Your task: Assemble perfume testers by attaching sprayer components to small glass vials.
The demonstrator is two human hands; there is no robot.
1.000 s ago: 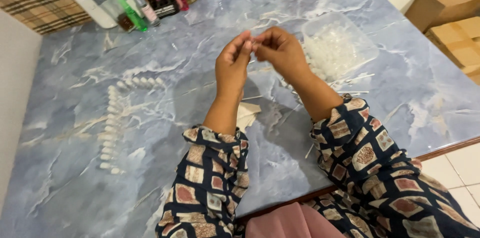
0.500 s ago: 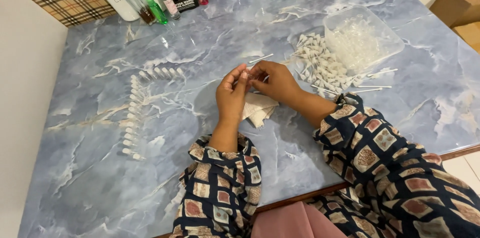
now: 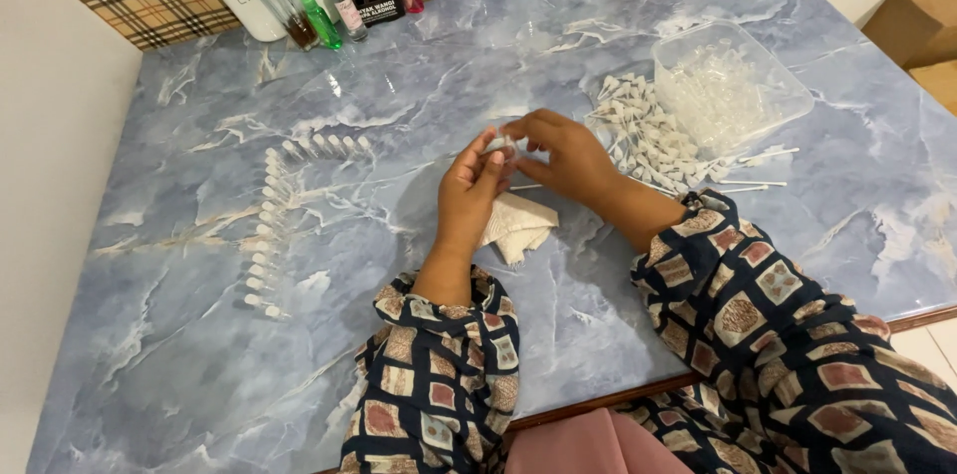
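Since the earlier frame both hands sit lower, mid-frame over the folded cloth (image 3: 518, 225): left hand (image 3: 474, 190) and right hand (image 3: 563, 155) pinch one small clear vial (image 3: 500, 144), assembly step, needs fine alignment.

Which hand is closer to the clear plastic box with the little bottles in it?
Right. The right hand is just left of the clear plastic box, beside the pile of white caps. The left hand is farther away, behind the right one.
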